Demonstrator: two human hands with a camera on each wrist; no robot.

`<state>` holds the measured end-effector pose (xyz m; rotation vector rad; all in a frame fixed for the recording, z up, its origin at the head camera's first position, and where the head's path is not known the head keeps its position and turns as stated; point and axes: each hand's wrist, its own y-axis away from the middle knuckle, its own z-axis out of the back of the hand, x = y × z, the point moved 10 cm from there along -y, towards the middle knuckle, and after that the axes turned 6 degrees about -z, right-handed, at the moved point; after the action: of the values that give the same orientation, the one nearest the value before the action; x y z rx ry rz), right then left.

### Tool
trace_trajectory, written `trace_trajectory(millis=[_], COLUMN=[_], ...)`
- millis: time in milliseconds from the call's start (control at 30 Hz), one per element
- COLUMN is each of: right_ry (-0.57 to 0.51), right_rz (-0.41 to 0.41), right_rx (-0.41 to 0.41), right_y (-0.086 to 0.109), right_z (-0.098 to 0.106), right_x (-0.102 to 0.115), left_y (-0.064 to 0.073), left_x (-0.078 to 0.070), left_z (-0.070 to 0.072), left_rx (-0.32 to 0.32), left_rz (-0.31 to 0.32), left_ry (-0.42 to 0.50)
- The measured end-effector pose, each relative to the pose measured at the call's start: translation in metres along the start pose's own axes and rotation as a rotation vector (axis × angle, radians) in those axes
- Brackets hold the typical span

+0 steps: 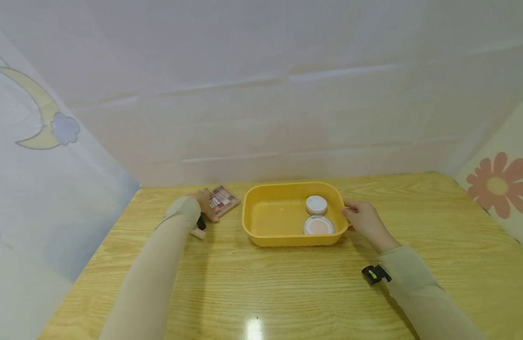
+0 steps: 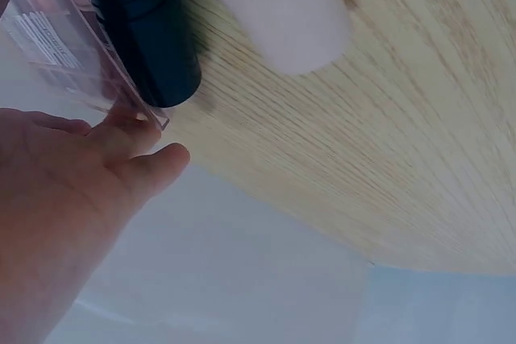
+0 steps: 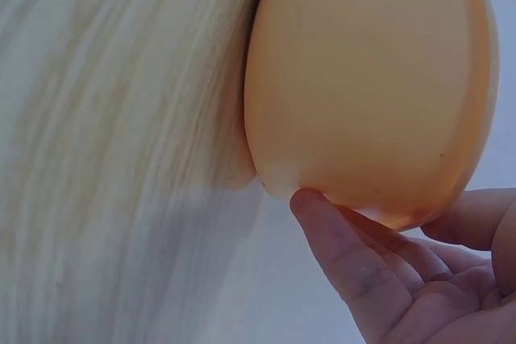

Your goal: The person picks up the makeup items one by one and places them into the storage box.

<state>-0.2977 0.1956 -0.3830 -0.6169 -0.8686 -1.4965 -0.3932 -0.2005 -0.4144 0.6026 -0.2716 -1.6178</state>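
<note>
My left hand is at an eyeshadow palette with a clear lid and a checkered grid of pinkish-brown pans. Fingers and thumb grip the palette's near-left side; in the left wrist view fingertips bend around the corner of the palette. A black cylinder and a pale pink rounded tube lie beside that hand. At the right end of a yellow plastic bin, my right hand pinches the rim, thumb on the edge and fingers against the outer wall.
Inside the bin, at its right side, sit a white-lidded round jar and a round compact with a clear top. The wooden table meets a pale cloth backdrop behind. A black wrist camera hangs at the right sleeve.
</note>
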Motion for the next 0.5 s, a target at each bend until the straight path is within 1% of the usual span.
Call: trace_trajectory(millis=[100, 267, 367, 500], right_ry=[0.000, -0.003, -0.004, -0.007], right_rz=[0.013, 0.030, 0.029, 0.029], right_rx=[-0.005, -0.013, -0.009, -0.004], right_y=[0.000, 0.000, 0.000, -0.001], right_z=[0.000, 0.001, 0.000, -0.001], right_x=[0.001, 0.002, 0.002, 0.001], left_y=[-0.003, -0.013, -0.012, -0.004], left_x=[-0.003, -0.005, -0.006, -0.011], left_z=[0.004, 0.008, 0.011, 0.017], left_rx=[-0.034, -0.124, -0.183, -0.281], left_rz=[-0.026, -0.057, -0.071, -0.092], left_ry=[-0.081, -0.164, -0.207, -0.302])
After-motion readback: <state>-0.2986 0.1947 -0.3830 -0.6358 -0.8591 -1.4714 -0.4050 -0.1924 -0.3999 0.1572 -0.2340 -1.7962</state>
